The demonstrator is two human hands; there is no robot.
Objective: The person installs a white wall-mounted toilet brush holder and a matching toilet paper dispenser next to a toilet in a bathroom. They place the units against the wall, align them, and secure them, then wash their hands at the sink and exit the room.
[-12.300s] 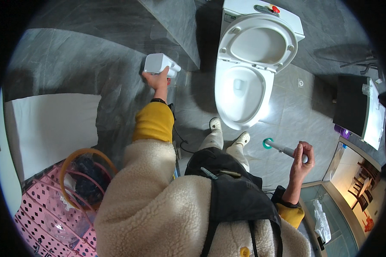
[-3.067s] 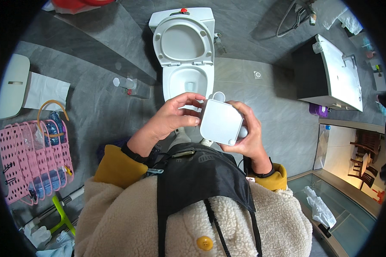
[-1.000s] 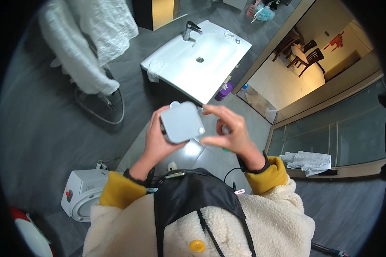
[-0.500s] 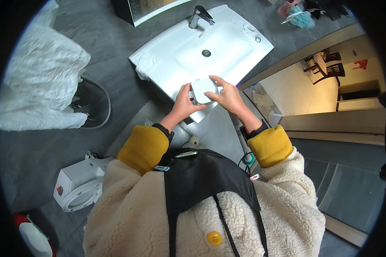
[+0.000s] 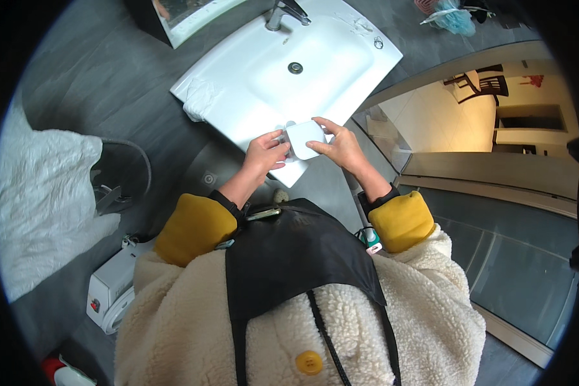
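A small white square box with rounded corners is held over the near corner of the white washbasin. My right hand grips its right side, thumb across the top face and fingers at the far edge. My left hand is closed at the box's left side, its fingertips on a pale, partly see-through part along that edge. How this part joins the box cannot be made out. The underside of the box is hidden.
A chrome tap stands at the basin's far side, and a crumpled clear plastic piece lies on its left rim. White sheeting hangs at left, above a toilet. A glass door is at right.
My left hand has shifted left, loosening its wrap round the box to fingertips at its edge. My right hand keeps its grip. The whole view has turned slightly.
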